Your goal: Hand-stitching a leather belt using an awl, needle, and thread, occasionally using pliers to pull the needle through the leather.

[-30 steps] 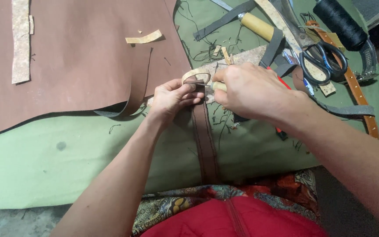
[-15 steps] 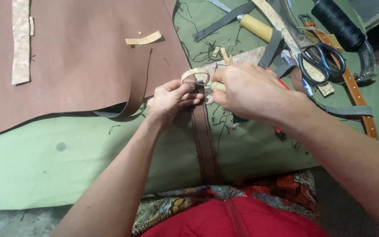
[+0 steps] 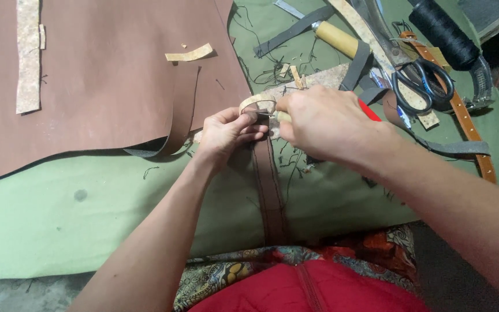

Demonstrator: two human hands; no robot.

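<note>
Red cloth (image 3: 313,289) with a zipper sits closest, at the bottom, with a patterned cloth (image 3: 232,271) next to it. From there a long brown strap (image 3: 270,190) with stitched edges runs straight up across the green mat (image 3: 88,231) to the two hands. It lies flat and straight, which seems to keep it steady while its far end is worked on.

The left hand (image 3: 226,134) is curled shut and pinches the far end of the strap between thumb and fingers, likely to hold it still. The right hand (image 3: 324,124) is closed too, touching the left, and seems to grip something small and thin at the strap's end. I cannot tell what it is. A pale looped strip (image 3: 255,101) curves just above the fingers.

To the left, a big brown sheet (image 3: 99,75) covers much of the mat. One edge has a long cut strip that curls down toward the left hand. Small pale scraps (image 3: 189,54) lie on top.

Farther off on the right, tools sit close by, within easy reach: black scissors (image 3: 423,86), a wooden handle (image 3: 336,37), a spool of black thread (image 3: 443,32), an orange strap (image 3: 463,121) with holes, and grey strips (image 3: 293,32).
</note>
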